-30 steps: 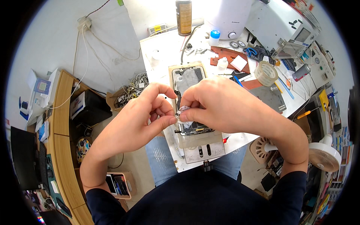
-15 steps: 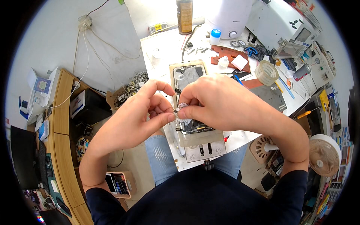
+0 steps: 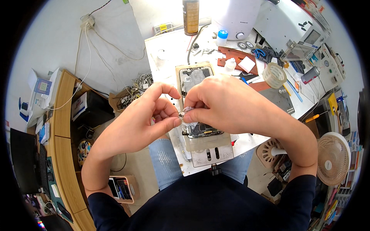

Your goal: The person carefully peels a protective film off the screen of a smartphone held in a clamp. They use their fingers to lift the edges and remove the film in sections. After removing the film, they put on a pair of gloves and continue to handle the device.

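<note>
Your left hand (image 3: 148, 119) and right hand (image 3: 221, 104) both pinch a small clear strip (image 3: 185, 111) above the opened phone (image 3: 197, 104) near the table's (image 3: 169, 50) front edge.

small clear film piece (image 3: 186, 111) | pinched between both hands' fingertips | frame centre | opened phone (image 3: 197, 104) flat in jig beneath

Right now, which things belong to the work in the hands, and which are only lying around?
In use:
- left hand and right hand, pinching a small clear piece
- opened phone in its holding jig

Lying about:
- tape roll
- brown spray can
- blue-capped bottle
- desk fan
</note>
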Available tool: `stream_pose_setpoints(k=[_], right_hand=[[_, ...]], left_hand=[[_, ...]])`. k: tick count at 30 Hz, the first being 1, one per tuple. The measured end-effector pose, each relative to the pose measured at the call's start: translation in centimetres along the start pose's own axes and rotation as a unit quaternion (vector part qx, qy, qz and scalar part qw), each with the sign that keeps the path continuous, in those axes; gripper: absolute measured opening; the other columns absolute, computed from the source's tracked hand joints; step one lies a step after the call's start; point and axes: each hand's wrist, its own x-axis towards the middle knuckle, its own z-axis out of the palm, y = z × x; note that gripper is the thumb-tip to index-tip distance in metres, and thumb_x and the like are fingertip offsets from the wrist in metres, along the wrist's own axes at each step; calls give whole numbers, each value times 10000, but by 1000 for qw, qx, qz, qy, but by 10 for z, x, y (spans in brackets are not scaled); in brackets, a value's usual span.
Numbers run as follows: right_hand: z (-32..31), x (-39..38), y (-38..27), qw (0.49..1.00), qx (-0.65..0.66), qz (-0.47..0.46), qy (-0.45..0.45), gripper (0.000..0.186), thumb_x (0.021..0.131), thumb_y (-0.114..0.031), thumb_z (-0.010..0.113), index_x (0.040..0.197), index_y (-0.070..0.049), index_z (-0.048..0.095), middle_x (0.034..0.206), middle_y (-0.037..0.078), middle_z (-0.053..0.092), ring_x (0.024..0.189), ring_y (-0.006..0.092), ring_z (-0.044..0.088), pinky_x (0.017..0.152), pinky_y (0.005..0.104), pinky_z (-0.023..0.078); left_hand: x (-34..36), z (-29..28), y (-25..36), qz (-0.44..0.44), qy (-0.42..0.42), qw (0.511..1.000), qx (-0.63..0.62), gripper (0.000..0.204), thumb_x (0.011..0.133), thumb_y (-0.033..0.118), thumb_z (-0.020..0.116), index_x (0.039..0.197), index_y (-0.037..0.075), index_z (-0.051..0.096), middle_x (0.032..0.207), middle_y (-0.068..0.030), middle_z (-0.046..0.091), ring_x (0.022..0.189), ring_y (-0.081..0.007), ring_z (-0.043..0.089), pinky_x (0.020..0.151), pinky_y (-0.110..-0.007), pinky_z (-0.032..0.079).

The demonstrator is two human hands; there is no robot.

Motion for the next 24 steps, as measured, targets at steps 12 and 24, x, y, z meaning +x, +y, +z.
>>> stream_pose_setpoints(k=[12,24], right_hand=[[2,2,1,1000,-20,-4,-6,257,891,-276,729,950,-28,763,797,139,736,741,298,710,708,401,550],[-1,2,-2,1000,-4,-4,-15,246,887,-218,719,859,24,743,802,215,706,835,368,714,775,455,556]], left_hand=[[0,-2,-4,-2,-8,1000,-20,398,974,39,682,1294,30,445,936,-32,642,904,-78,606,848,-256,495],[-1,-1,-1,-9,-9,1000,-17,403,978,30,672,1306,24,438,929,-34,640,902,-78,602,836,-250,498]])
